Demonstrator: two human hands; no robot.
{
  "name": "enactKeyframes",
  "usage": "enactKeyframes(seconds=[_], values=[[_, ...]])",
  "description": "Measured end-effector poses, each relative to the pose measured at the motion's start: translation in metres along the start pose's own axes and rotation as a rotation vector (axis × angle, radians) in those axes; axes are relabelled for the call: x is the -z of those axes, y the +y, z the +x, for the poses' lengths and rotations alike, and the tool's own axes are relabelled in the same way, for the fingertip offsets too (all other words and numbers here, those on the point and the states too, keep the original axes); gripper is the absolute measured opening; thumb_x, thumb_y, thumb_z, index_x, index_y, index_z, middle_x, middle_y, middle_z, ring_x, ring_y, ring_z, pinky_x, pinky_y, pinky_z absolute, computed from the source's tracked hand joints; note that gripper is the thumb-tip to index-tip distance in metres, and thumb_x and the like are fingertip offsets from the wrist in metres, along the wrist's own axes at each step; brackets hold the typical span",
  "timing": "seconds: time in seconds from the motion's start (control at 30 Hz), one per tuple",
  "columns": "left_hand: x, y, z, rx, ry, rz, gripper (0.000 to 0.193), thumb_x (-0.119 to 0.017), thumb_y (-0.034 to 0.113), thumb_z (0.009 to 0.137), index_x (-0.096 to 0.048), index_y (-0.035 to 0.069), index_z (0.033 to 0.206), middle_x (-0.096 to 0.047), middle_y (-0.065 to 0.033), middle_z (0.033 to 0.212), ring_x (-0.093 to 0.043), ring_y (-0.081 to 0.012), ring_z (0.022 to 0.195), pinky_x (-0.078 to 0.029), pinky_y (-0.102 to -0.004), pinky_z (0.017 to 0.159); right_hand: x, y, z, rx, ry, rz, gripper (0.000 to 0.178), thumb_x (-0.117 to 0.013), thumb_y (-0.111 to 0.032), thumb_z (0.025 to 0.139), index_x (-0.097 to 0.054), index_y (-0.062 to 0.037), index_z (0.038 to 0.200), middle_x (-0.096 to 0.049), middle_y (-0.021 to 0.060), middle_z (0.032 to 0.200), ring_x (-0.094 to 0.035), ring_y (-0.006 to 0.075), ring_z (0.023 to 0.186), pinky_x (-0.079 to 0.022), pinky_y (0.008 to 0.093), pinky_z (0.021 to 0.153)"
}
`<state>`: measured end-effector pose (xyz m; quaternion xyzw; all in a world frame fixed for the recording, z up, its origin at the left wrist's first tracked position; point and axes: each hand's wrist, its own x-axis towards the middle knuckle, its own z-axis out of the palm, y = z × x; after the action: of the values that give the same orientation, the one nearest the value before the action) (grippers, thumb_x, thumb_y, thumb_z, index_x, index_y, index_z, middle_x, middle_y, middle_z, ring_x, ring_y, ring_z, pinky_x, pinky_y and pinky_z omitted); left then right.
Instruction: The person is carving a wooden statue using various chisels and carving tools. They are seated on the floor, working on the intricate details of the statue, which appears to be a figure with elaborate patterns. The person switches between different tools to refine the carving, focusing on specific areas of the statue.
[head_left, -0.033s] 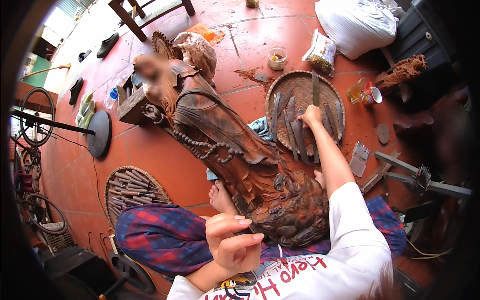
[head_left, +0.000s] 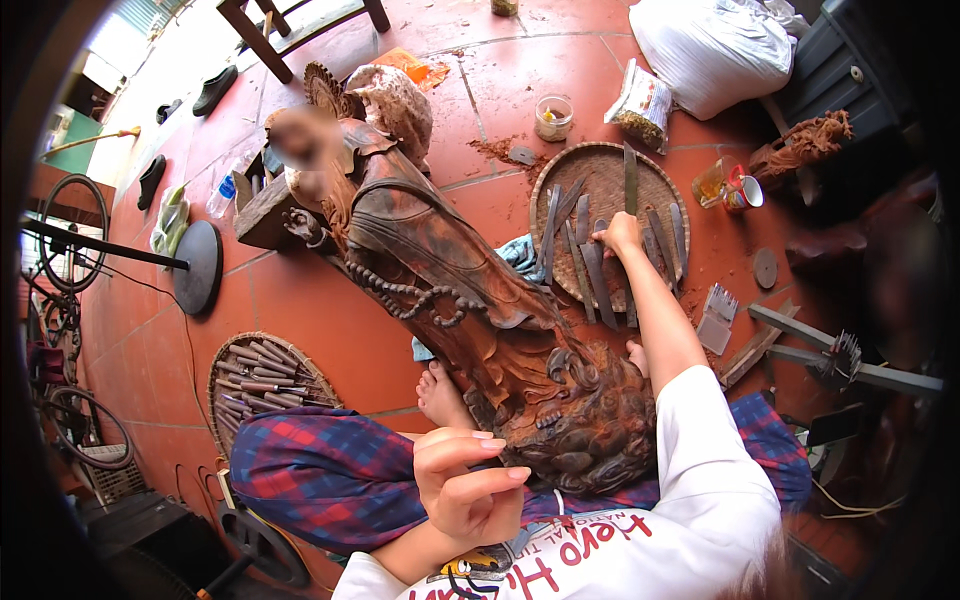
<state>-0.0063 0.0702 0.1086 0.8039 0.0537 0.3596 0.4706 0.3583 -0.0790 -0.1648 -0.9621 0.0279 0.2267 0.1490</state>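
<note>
A round woven tray with several dark flat metal files lies beyond the statue on the right. My right hand reaches over it, fingers closed at the end of a file; the palm hides part of the grip. Another long file shows just beyond the knuckles. My left hand hovers over my lap, fingers bent and apart, with nothing visible in it. Between my legs rests a dark carved wooden statue with a beaded strand, lying slantwise, its knobby base nearest me.
A basket of wooden-handled tools sits left by my knee. Its statue's upper end lies against a wooden block. Right of the tray are a glass, a cup and a small bit case. A black stand base stands left.
</note>
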Motion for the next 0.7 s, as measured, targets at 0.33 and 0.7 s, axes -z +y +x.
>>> enactKeyframes(seconds=[0.33, 0.7], values=[[-0.011, -0.008, -0.002, 0.073, -0.174, -0.116, 0.032, -0.072, -0.008, 0.073, -0.067, 0.005, 0.101, -0.068, -0.0107, 0.095, -0.065, -0.0249, 0.081, -0.051, -0.0340, 0.073, 0.018, 0.006, 0.003, 0.355, 0.211, -0.204, 0.023, -0.062, -0.018, 0.091, -0.064, -0.0074, 0.111, -0.071, 0.0221, 0.099, -0.069, 0.0403, 0.094, -0.054, 0.0516, 0.079], [-0.022, -0.029, -0.038, 0.289, -0.414, 0.160, 0.031, -0.081, 0.010, 0.080, -0.066, 0.003, 0.107, -0.069, -0.0092, 0.087, -0.068, -0.0222, 0.072, -0.052, -0.0328, 0.063, 0.157, -0.007, -0.322, 0.600, 0.034, 1.090, 0.023, -0.062, 0.003, 0.088, -0.042, -0.0052, 0.094, -0.057, 0.0124, 0.092, -0.054, 0.0072, 0.056, -0.048, 0.0183, 0.043]])
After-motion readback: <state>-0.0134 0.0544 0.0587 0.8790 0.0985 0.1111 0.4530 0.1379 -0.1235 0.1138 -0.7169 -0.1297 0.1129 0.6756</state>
